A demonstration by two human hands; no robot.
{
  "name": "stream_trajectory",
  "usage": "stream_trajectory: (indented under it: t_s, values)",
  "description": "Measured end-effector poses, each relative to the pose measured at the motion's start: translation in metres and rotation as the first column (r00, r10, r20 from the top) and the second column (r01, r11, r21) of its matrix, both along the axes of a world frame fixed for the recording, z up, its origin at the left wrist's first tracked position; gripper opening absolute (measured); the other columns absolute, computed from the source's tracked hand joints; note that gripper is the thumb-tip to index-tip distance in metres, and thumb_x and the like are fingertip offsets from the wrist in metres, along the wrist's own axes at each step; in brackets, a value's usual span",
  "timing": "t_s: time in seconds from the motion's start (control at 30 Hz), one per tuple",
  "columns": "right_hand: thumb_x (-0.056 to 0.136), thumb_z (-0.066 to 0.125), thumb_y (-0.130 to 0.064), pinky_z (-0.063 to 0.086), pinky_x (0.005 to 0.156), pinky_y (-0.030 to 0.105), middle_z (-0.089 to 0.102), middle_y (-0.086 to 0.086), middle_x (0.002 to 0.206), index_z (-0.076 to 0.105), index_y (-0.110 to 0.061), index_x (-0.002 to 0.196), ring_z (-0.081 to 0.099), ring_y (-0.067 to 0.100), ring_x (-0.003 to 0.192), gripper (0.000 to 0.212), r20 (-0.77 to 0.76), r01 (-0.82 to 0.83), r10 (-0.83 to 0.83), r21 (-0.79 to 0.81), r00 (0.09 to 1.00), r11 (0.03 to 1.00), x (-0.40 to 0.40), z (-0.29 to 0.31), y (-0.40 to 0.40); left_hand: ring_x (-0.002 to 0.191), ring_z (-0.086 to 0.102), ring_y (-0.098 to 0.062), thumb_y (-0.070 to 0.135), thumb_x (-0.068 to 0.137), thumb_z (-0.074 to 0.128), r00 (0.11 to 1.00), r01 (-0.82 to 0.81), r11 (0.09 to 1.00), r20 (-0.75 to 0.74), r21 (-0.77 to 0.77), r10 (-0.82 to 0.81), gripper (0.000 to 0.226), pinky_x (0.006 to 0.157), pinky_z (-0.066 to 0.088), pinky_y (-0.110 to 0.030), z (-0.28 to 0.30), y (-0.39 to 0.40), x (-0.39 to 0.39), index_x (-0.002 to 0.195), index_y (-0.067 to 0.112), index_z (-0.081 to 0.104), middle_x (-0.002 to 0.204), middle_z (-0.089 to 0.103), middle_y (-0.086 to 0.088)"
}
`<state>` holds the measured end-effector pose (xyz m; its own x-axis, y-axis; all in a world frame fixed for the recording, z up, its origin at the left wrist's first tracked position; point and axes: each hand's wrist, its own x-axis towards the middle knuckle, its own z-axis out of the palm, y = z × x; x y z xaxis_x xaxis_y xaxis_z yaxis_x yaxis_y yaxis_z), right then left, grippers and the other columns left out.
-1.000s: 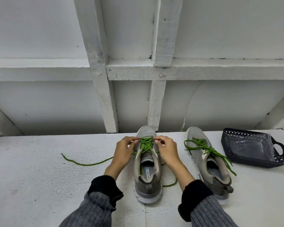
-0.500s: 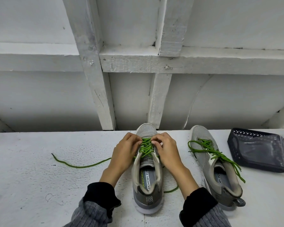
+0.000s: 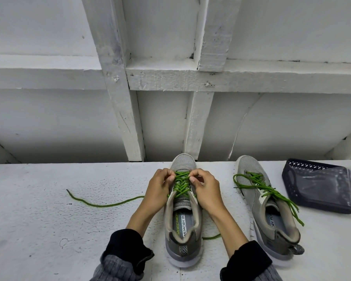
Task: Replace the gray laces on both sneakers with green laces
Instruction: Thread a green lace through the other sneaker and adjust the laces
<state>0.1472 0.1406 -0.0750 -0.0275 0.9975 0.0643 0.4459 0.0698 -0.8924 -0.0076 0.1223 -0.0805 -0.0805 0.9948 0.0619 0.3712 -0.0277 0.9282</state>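
Head-worn camera looks forward and down, close.

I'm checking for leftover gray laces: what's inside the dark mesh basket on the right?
The dark mesh basket holds what looks like a clear plastic bag. No gray laces show, but the crinkled bag and the basket's near wall hide whatever lies beneath.
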Motion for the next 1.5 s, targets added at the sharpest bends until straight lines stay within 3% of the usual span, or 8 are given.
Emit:
stream_trajectory:
  t_s: [0.13, 0.33, 0.53, 0.6, 0.73, 1.0, 1.3, 1.5]
  values:
    - [0.09, 0.059, -0.001, 0.045, 0.075, 0.017, 0.066, -0.003, 0.084, 0.063, -0.02, 0.08, 0.06, 0.011, 0.083, 0.022, -0.092, 0.003, -0.007, -0.038, 0.996, 0.999, 0.004, 0.002, -0.004, 0.078, 0.049, -0.009, 0.006, 0.097, 0.051, 0.994, 0.013, 1.0, 0.105, -0.023, -0.01, 0.025, 0.074, 0.04, -0.026, -0.002, -0.001, 0.0, 0.081, 0.025, 0.056, 0.085, 0.054, 0.003]
    - [0.087, 0.066, -0.011, 0.051, 0.078, 0.029, 0.069, -0.009, 0.079, 0.065, -0.029, 0.075, 0.066, 0.012, 0.08, 0.021, -0.058, 0.055, -0.055, -0.002, 0.997, 0.999, 0.005, 0.001, 0.004, 0.075, 0.058, -0.013, 0.011, 0.094, 0.059, 0.989, -0.133, 0.991, 0.063, 0.018, 0.132, 0.024, 0.069, 0.048, -0.027, -0.001, 0.003, 0.009, 0.08, 0.03, 0.061, 0.089, 0.062, -0.003]
    - [0.082, 0.071, -0.006, 0.046, 0.072, 0.009, 0.069, 0.001, 0.084, 0.066, -0.017, 0.077, 0.065, 0.01, 0.081, 0.014, -0.099, 0.089, -0.087, 0.011, 0.991, 0.996, 0.012, 0.001, -0.001, 0.08, 0.065, -0.011, 0.01, 0.085, 0.071, 0.971, -0.159, 0.987, 0.181, -0.002, 0.157, 0.009, 0.066, 0.049, -0.015, 0.003, -0.005, 0.009, 0.081, 0.014, 0.064, 0.083, 0.066, -0.002]
    - [0.083, 0.069, 0.0, 0.044, 0.077, 0.005, 0.066, 0.004, 0.092, 0.07, -0.016, 0.081, 0.062, 0.004, 0.087, 0.016, -0.083, 0.026, -0.023, 0.031, 0.996, 0.999, 0.017, -0.001, -0.005, 0.087, 0.064, -0.007, 0.008, 0.085, 0.071, 0.986, -0.099, 0.994, 0.135, 0.035, 0.093, 0.013, 0.072, 0.047, -0.012, 0.002, -0.009, 0.003, 0.079, 0.019, 0.068, 0.088, 0.066, -0.001]
    - [0.083, 0.068, 0.002, 0.049, 0.087, 0.016, 0.064, 0.002, 0.099, 0.075, -0.014, 0.09, 0.061, 0.0, 0.093, 0.019, -0.08, -0.026, 0.03, 0.058, 0.996, 0.998, 0.018, -0.003, -0.009, 0.09, 0.061, 0.002, 0.005, 0.085, 0.069, 0.999, -0.031, 0.995, 0.04, 0.098, 0.027, 0.025, 0.077, 0.046, -0.009, 0.002, -0.012, -0.001, 0.085, 0.03, 0.071, 0.093, 0.063, 0.002]
    - [0.09, 0.06, -0.004, 0.047, 0.083, 0.02, 0.056, 0.0, 0.097, 0.065, -0.022, 0.086, 0.057, 0.005, 0.088, 0.019, 0.064, -0.078, 0.072, 0.087, 0.995, 0.993, 0.013, -0.001, -0.004, 0.086, 0.058, -0.002, 0.025, 0.097, 0.055, 0.966, 0.033, 0.994, -0.258, 0.101, -0.006, 0.006, 0.077, 0.049, -0.03, -0.001, -0.01, 0.002, 0.093, 0.024, 0.06, 0.099, 0.05, 0.016]
    - [0.097, 0.049, -0.009, 0.035, 0.077, 0.002, 0.048, -0.001, 0.103, 0.051, -0.034, 0.082, 0.05, -0.008, 0.092, 0.029, 0.015, -0.12, 0.119, 0.075, 0.993, 0.99, 0.014, 0.001, -0.014, 0.077, 0.057, -0.008, 0.015, 0.098, 0.052, 0.917, -0.02, 0.96, -0.377, 0.28, 0.13, 0.005, 0.063, 0.045, -0.029, 0.001, -0.025, 0.006, 0.095, 0.019, 0.053, 0.099, 0.048, 0.01]
    - [0.094, 0.054, -0.004, 0.042, 0.08, 0.01, 0.052, -0.002, 0.101, 0.058, -0.031, 0.085, 0.054, -0.005, 0.094, 0.029, -0.013, -0.123, 0.125, 0.075, 0.992, 0.989, 0.012, -0.001, -0.012, 0.084, 0.065, -0.004, 0.02, 0.098, 0.053, 0.987, -0.063, 0.982, -0.134, 0.177, 0.087, 0.015, 0.076, 0.051, -0.034, -0.004, -0.022, -0.005, 0.092, 0.032, 0.059, 0.1, 0.054, 0.016]
